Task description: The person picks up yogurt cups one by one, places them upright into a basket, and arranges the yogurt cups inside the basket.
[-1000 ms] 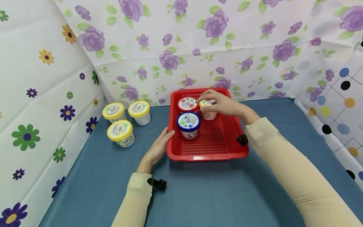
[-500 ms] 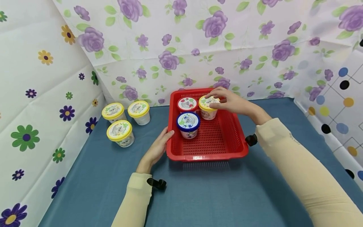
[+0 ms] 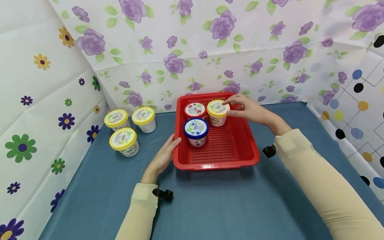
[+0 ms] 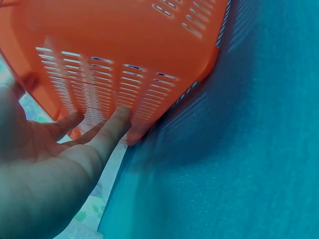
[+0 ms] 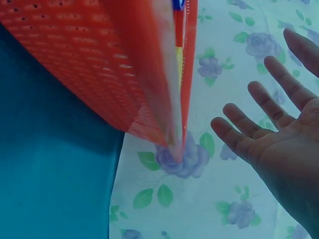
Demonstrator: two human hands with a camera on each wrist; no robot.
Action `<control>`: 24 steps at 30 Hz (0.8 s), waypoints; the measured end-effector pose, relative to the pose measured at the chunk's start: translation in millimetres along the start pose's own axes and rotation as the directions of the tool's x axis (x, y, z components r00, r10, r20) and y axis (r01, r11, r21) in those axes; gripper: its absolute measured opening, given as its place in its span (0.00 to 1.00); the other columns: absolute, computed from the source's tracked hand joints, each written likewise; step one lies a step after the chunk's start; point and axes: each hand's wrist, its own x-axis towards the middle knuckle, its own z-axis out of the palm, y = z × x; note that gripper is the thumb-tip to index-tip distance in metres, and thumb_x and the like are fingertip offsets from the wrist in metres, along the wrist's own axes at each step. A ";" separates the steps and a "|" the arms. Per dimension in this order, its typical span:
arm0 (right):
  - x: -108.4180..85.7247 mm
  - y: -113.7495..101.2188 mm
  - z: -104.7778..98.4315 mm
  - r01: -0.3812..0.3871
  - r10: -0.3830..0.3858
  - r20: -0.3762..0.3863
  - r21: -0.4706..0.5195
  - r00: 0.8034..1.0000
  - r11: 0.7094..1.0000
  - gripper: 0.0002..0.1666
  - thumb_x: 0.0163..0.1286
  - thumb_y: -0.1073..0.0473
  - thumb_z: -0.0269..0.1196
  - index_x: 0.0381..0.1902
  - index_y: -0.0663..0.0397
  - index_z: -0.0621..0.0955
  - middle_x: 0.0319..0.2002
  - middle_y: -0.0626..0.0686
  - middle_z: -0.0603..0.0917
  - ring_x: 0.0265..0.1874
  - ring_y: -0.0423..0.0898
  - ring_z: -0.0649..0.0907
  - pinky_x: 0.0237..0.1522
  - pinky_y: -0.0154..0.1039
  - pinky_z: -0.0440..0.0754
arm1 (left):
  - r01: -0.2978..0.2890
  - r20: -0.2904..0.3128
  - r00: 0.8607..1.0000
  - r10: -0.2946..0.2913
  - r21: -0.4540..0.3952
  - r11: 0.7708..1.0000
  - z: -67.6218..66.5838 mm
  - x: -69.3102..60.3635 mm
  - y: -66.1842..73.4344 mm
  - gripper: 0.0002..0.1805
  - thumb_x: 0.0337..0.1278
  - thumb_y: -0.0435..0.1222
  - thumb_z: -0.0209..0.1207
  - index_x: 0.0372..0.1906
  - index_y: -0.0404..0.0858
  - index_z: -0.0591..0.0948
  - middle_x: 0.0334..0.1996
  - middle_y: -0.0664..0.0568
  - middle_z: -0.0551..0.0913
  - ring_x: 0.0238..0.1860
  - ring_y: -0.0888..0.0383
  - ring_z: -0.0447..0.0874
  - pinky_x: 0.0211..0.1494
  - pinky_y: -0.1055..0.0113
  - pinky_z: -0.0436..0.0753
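Observation:
A red basket (image 3: 217,166) holds a red-lidded cup (image 3: 195,109), a blue-lidded cup (image 3: 196,128) and a yellow-lidded cup (image 3: 218,108). The left hand (image 3: 162,159) grips the basket's left side, its thumb at the rim. Seen in the left wrist view, fingers of that hand (image 4: 60,164) lie against the slotted outer wall (image 4: 99,25). Over the right edge of the yellow lid is the right hand (image 3: 250,110); whether its fingertips touch the lid cannot be told. The right wrist view shows this hand (image 5: 284,134) with spread fingers, holding nothing.
Left of the basket, three more yellow-lidded cups (image 3: 116,119), (image 3: 144,119), (image 3: 124,141) stand together on the blue cloth (image 3: 216,206). Behind the basket rises a flowered sheet (image 3: 198,63), with patterned sheets on both sides too.
The right hand has drawn back to the right, leaving more of the yellow-lidded cup in the basket in sight. The left hand keeps its place on the basket, and the head view has shifted slightly.

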 end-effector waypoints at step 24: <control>-24.3 25.2 5.2 -0.041 0.044 -0.061 0.047 0.997 0.998 0.31 0.77 0.47 0.64 0.73 0.47 0.73 0.80 0.57 0.57 0.79 0.60 0.55 0.73 0.71 0.57 | 0.006 -0.042 0.999 -0.004 0.053 0.999 -12.9 6.7 20.3 0.39 0.81 0.57 0.46 0.84 0.46 0.51 0.78 0.48 0.62 0.75 0.45 0.63 0.75 0.43 0.68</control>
